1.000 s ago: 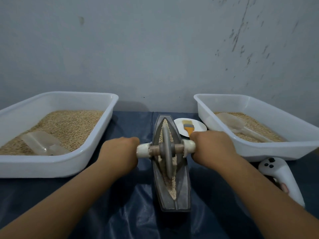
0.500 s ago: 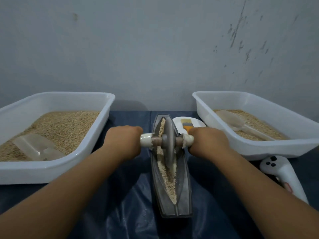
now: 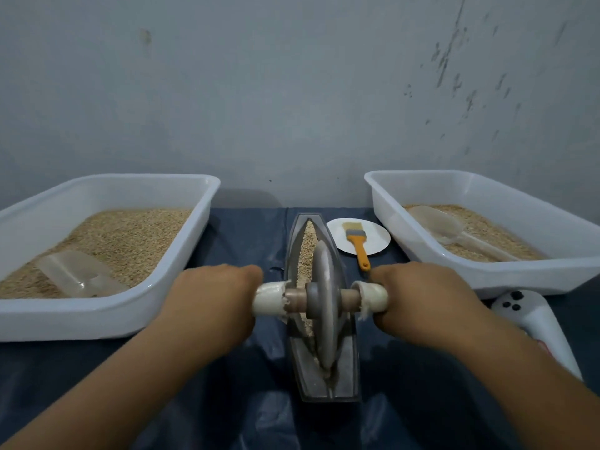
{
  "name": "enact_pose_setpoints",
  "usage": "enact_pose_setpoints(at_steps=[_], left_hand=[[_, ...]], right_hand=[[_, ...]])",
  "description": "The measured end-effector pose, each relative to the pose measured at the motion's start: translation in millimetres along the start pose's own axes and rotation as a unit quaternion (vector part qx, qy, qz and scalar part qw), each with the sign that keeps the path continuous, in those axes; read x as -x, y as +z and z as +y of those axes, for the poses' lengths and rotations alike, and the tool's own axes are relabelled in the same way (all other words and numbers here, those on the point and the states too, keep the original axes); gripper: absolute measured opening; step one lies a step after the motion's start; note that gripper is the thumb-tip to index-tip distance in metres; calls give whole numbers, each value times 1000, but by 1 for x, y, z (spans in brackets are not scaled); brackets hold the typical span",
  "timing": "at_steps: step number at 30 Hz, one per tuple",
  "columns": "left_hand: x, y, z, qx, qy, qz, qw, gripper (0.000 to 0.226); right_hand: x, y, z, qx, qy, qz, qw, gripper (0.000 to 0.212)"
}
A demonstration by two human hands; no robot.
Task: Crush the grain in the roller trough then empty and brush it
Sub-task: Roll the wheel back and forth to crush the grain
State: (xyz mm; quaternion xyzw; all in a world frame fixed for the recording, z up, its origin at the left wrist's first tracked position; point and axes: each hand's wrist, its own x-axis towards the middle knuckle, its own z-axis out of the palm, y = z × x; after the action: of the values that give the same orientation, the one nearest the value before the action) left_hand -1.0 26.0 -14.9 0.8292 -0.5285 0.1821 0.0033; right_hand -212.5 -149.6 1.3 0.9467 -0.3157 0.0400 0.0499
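1. The left hand (image 3: 214,300) is curled round the white-wrapped left end of the roller axle (image 3: 321,298), knuckles up.
2. The right hand (image 3: 422,302) grips the wrapped right end of the same axle in the same way.
3. Between the hands the grey roller disc (image 3: 324,306) stands upright on edge in the trough (image 3: 344,378), over the trough's near half.
4. The trough is a narrow, boat-shaped metal vessel lying lengthwise away from the person on the dark blue cloth of the table (image 3: 246,401).
5. Grain (image 3: 308,248) fills the groove beyond the disc, up to the trough's far tip; a little shows beside the disc on its left.
6. Just right of the trough's far end lies a white plate (image 3: 376,238) with a brush (image 3: 357,243) on it, bristles away, its orange handle reaching over the plate's near rim.
7. Left of the trough a white tub (image 3: 97,316) holds grain and a clear scoop (image 3: 76,274).
8. Right of the trough a second white tub (image 3: 532,274) holds grain and a clear spoon-shaped scoop (image 3: 444,228).
9. Near the right forearm, right of the trough, lies a white controller (image 3: 532,316) with dark buttons.
10. No brand, label or writing can be read on any of these things.
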Motion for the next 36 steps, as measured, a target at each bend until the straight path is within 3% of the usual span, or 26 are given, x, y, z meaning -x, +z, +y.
enact_pose_setpoints(at_steps=[3,9,12,14,19,23,26,32,36], left_hand=[[-3,5,-2,36,-25,-56,997,17],[-61,24,-4,57,-47,-79,994,17],[-89,23,-6,69,-38,-97,992,21],[-94,22,-5,63,-31,-95,993,24],[-59,11,4,20,-8,-37,999,19],[-17,1,4,-7,10,0,1000,28],[-11,-1,-4,3,17,-11,1000,23],[-50,27,-4,32,-23,-21,999,19],[-89,33,-6,42,-28,-16,999,18]], right_hand=[[-11,-3,-1,11,-13,-16,1000,14],[-78,22,4,9,32,26,999,13],[-98,30,7,3,67,40,997,37],[-99,32,9,-5,72,33,997,40],[-58,32,5,-17,47,32,998,14],[-11,14,0,-23,25,0,999,16],[2,3,3,-8,7,-13,1000,18],[-50,22,-1,-1,48,37,998,11],[-93,29,3,-3,71,63,995,31]])
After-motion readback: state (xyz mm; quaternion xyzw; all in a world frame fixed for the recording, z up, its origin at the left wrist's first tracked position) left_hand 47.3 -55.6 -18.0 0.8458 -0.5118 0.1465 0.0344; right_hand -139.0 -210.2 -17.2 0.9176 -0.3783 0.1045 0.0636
